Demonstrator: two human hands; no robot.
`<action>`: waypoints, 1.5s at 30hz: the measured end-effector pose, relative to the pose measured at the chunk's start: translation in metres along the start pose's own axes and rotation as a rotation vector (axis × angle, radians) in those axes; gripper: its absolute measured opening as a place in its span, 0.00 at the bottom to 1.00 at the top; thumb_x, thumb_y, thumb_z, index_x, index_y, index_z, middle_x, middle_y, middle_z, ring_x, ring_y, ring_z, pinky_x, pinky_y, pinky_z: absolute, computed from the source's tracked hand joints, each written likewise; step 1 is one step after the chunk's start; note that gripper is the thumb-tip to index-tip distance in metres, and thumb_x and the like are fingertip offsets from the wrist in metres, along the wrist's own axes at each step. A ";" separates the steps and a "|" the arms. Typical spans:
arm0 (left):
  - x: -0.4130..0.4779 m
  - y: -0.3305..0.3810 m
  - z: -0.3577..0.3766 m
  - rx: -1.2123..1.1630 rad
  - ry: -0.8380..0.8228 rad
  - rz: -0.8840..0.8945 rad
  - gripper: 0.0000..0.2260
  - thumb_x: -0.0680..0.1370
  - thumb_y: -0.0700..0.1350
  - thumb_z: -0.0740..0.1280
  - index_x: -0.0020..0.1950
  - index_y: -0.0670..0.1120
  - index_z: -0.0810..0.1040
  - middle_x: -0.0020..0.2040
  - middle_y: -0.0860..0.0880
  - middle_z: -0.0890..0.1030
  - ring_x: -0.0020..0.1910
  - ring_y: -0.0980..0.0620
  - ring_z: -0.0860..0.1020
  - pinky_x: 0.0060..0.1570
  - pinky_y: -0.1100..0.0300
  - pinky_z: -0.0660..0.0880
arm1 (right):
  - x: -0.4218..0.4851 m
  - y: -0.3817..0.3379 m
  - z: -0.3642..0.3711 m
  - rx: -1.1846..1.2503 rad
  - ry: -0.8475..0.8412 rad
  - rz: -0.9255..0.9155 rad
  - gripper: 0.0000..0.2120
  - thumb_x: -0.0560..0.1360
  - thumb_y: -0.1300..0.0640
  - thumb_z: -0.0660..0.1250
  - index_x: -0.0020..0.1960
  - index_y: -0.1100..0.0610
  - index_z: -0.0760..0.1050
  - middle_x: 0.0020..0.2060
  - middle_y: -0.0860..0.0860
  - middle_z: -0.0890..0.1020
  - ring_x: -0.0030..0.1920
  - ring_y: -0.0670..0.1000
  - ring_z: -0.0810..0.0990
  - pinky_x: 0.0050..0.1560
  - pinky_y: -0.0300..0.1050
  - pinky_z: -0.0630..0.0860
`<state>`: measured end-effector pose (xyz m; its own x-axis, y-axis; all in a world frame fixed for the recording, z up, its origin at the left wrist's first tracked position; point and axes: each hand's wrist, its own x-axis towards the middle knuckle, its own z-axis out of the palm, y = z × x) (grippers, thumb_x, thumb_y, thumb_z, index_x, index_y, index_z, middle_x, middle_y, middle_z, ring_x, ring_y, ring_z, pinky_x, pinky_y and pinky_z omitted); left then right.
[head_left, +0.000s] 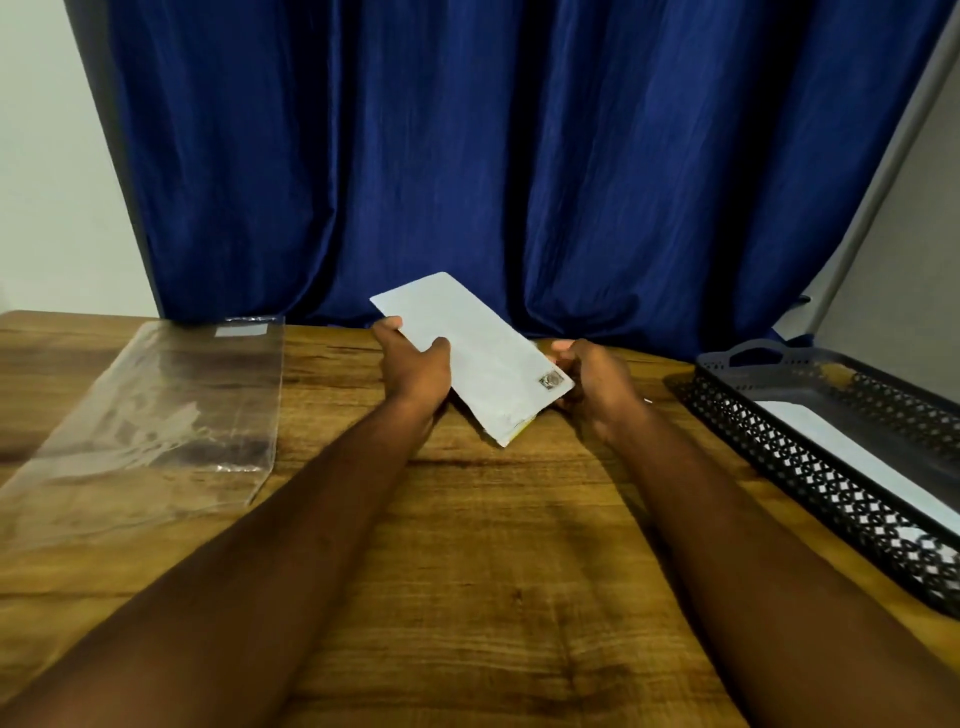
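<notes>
Holding one white envelope above the far middle of the tabletop, the person's two hands grip it from opposite sides. The left hand clamps the envelope's left long edge, thumb on top and fingers hidden beneath. The right hand has its fingers curled round the stamped end, just beside the single small stamp, whose design is too blurred to read. The envelope is tilted, its far corner toward the back edge of the tabletop and its near corner pointing down. A thin yellow strip peeks out at that near corner, possibly a sheet inside.

One clear plastic sleeve lies flat by the left edge of the tabletop, well apart from the hands. It looks to hold nothing, though glare makes that hard to judge.

One black mesh tray sits along the right edge, cut off by the frame on its right side. Inside it lies one white sheet or envelope, partly hidden by the tray's wall.

A blue curtain hangs behind the back edge.
</notes>
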<state>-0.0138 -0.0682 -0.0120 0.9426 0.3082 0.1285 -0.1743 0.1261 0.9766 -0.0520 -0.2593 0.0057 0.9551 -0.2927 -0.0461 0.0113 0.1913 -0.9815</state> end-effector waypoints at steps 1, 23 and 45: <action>-0.001 -0.001 0.000 0.013 -0.023 0.026 0.23 0.80 0.40 0.67 0.69 0.54 0.61 0.63 0.48 0.79 0.54 0.51 0.81 0.48 0.58 0.81 | 0.000 -0.001 -0.001 -0.025 -0.022 -0.005 0.09 0.82 0.61 0.62 0.51 0.57 0.81 0.36 0.51 0.85 0.34 0.49 0.83 0.35 0.41 0.79; -0.032 -0.007 0.027 0.387 -0.209 0.255 0.16 0.83 0.63 0.61 0.66 0.56 0.67 0.48 0.50 0.82 0.46 0.49 0.83 0.47 0.46 0.83 | -0.004 -0.015 -0.021 -0.301 0.088 -0.192 0.05 0.84 0.58 0.67 0.57 0.57 0.81 0.52 0.54 0.87 0.52 0.56 0.86 0.54 0.53 0.85; -0.180 -0.006 0.197 0.344 -0.558 0.381 0.20 0.74 0.74 0.57 0.47 0.58 0.72 0.39 0.53 0.83 0.37 0.46 0.83 0.42 0.40 0.83 | -0.050 -0.114 -0.310 -1.226 0.367 0.075 0.17 0.83 0.57 0.65 0.69 0.65 0.77 0.63 0.62 0.81 0.52 0.57 0.76 0.55 0.50 0.74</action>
<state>-0.1262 -0.3096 -0.0067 0.8553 -0.2631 0.4464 -0.5041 -0.2227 0.8345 -0.1931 -0.5565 0.0621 0.8020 -0.5963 0.0351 -0.5048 -0.7080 -0.4938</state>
